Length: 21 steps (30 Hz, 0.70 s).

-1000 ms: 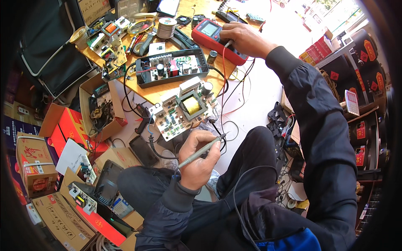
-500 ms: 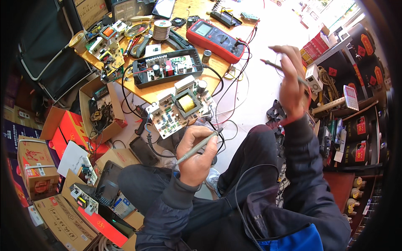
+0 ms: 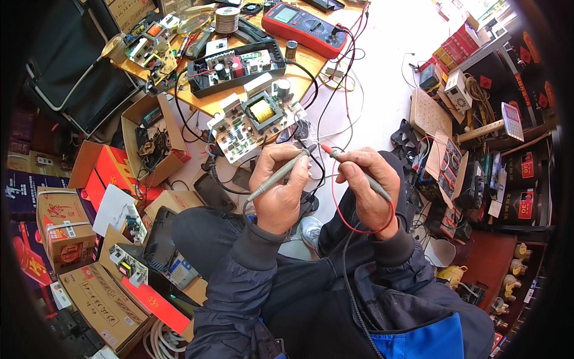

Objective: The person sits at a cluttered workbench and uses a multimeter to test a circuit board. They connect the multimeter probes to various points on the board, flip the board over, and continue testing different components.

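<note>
I observe two hands, both at the centre of the frame. The left hand [image 3: 278, 194] grips one black-tipped probe [image 3: 276, 178]; the right hand [image 3: 368, 190] grips one red-tipped probe [image 3: 376, 187]. The two tips lie near each other — I cannot confirm contact. One circuit board [image 3: 241, 135], carrying one yellow-wound transformer [image 3: 261, 111], appears just above the left hand. Upper centre, on the tabletop [image 3: 215, 103], I count one red multimeter [image 3: 305, 29], one open-topped black case [image 3: 239, 82], one spool [image 3: 227, 21] and one capacitor [image 3: 291, 49].

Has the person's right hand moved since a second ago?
Yes: the right hand moved away from the red multimeter, down beside the left hand.
</note>
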{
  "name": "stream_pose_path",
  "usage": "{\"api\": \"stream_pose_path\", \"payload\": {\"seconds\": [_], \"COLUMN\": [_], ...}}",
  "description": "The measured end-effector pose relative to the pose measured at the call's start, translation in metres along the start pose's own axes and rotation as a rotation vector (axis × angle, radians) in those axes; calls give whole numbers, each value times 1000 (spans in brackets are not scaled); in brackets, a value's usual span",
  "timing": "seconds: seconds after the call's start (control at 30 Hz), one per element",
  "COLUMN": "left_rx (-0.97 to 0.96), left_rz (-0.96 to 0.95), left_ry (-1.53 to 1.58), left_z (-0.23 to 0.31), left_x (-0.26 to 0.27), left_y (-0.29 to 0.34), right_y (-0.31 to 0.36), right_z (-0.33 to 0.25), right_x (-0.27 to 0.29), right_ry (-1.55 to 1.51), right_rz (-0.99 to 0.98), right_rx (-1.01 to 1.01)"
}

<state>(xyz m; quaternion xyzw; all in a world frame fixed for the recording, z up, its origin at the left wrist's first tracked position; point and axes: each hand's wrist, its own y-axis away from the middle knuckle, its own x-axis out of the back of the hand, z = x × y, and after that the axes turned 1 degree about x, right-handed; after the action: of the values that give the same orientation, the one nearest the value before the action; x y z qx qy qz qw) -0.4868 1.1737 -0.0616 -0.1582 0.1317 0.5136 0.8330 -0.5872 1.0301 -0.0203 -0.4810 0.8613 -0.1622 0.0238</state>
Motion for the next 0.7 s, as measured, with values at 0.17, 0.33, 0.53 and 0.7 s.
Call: {"api": "stream_pose_path", "payload": {"seconds": [0.17,0.33,0.53,0.7], "left_rx": [-21,-85,-186,-315], "left_rz": [-9,-34,72,188], "left_ry": [1,-15,-189,-389], "left_z": [-4,-7,1,5], "left_x": [4,6,12,18], "left_y": [0,-1,-6,-16], "right_y": [3,3,-2,-9], "right_z": [0,-2,-12,-6], "right_x": [3,0,-3,-13], "right_ry": [7,-40,-89,-77], "right_rz": [19,39,76,106], "right_rx": [-5,-31,-165,-166]}}
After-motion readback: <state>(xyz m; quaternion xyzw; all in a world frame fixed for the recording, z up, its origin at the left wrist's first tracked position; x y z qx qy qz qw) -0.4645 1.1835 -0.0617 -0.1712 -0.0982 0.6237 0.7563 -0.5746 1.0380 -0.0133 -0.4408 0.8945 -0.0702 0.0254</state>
